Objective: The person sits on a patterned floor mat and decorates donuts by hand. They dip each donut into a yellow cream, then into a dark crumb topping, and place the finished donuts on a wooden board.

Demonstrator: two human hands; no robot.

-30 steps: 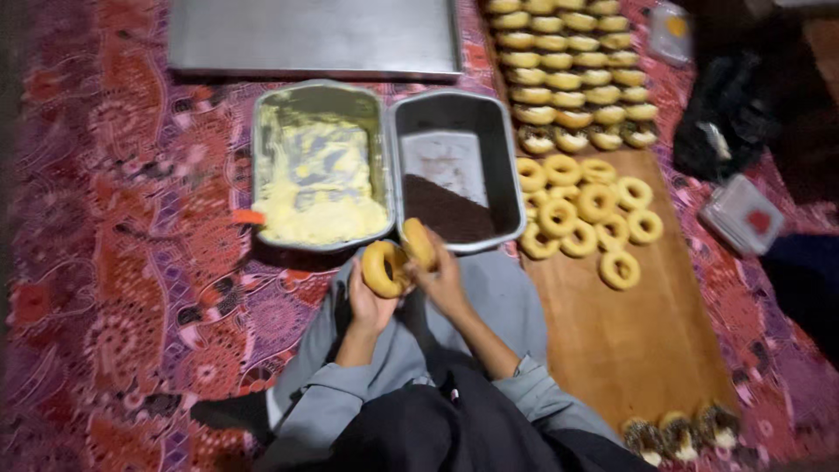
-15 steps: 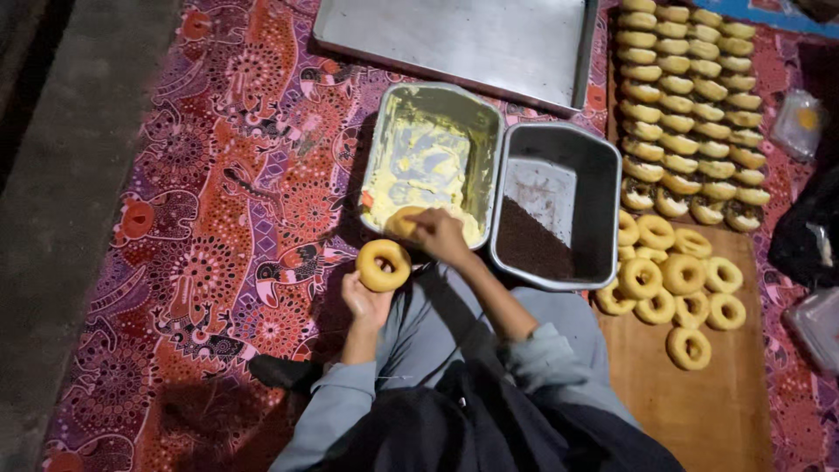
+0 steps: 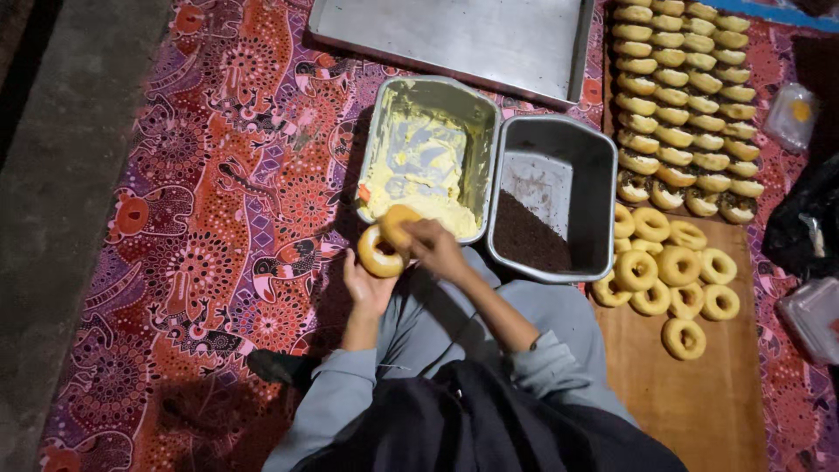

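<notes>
1. Left hand (image 3: 367, 288) grips a golden ring doughnut half (image 3: 378, 254) beside the rectangular metal tin of pale cream (image 3: 428, 157).
2. Right hand (image 3: 434, 247) pinches the other golden half (image 3: 398, 224); best pressed on squarely, gently.

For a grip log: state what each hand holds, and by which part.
The left hand cups a golden ring-shaped doughnut half from below by its rim. The right hand pinches the other golden doughnut half at its edge.
</notes>
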